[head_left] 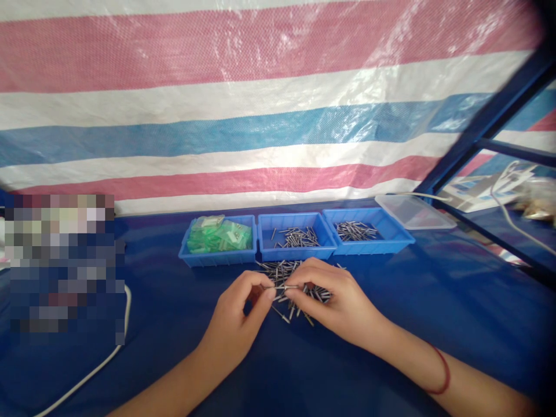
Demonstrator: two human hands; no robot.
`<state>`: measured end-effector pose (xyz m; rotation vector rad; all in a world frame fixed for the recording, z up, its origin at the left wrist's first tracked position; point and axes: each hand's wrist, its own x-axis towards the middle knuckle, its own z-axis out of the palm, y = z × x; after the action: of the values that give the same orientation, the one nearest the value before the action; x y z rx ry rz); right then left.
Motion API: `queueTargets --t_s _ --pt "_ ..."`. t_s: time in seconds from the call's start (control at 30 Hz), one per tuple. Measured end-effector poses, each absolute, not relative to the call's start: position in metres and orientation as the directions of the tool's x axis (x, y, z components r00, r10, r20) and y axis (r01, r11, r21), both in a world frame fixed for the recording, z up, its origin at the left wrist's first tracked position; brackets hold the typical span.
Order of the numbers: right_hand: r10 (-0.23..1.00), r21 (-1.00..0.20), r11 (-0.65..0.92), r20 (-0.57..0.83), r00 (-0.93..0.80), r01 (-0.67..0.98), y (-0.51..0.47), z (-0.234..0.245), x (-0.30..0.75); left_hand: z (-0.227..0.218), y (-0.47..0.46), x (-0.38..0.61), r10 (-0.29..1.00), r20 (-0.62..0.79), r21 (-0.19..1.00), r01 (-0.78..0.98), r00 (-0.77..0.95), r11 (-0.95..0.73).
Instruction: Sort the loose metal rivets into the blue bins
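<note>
Behind everything, a tarp (260,87) in pink, white and blue stripes, hung as a back wall. Below it, a table under dark blue cloth (174,353). At far left, a blurred patch, with a white cable (87,373) curving over the cloth beneath it. Along the back edge, three blue trays side by side: left tray (217,258) full of green bags (219,234), middle tray (295,253) and right tray (373,247) each with loose metal pins. Just in front of the middle tray, a pile (282,269) of the same pins, loose on the cloth. Left hand (237,315) pinched shut, thumb and forefinger on one end of a pin (281,287). Right hand (343,301) pinched on the other end, resting over the pile, red band (443,373) on the wrist. Beside the right tray, a clear lid (412,211). At far right, a slanting blue frame (478,127), with white cords and clutter beyond.
</note>
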<state>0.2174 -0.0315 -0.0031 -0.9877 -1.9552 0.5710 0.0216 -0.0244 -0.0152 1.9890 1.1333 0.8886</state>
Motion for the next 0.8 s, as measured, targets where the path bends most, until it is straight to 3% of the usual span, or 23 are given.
queueTargets --t_s 0.1,0.2,0.33,0.43,0.53,0.7,0.8 --pt "0.801 -0.668 0.598 0.505 -0.322 0.443 -0.03 0.004 0.224 -0.013 -0.024 0.022 0.862 0.221 0.729 0.51 0.456 -0.457" --pt "0.811 -0.575 0.552 0.539 -0.228 0.603 -0.021 0.016 0.249 -0.011 -0.023 0.02 0.794 0.205 0.603 0.566 0.572 -0.563" --pt "0.786 -0.37 0.217 0.615 0.062 0.903 -0.001 0.027 0.306 -0.009 -0.021 0.016 0.684 0.151 0.464 0.56 0.713 -0.686" --pt "0.774 -0.316 -0.051 0.588 0.237 0.947 0.01 0.027 0.343 -0.009 -0.02 0.014 0.666 0.119 0.384 0.584 0.737 -0.715" --pt "0.78 -0.316 -0.156 0.542 0.313 0.936 0.013 0.025 0.357 -0.009 -0.019 0.016 0.664 0.094 0.337 0.604 0.742 -0.723" --pt "0.8 -0.46 -0.004 0.531 0.279 0.888 0.007 0.026 0.331 -0.008 -0.02 0.019 0.705 0.12 0.311 0.648 0.699 -0.696" --pt "0.905 -0.566 0.304 0.423 -0.047 0.766 -0.003 0.024 0.294 -0.008 -0.019 0.019 0.746 0.172 0.424 0.635 0.644 -0.646"
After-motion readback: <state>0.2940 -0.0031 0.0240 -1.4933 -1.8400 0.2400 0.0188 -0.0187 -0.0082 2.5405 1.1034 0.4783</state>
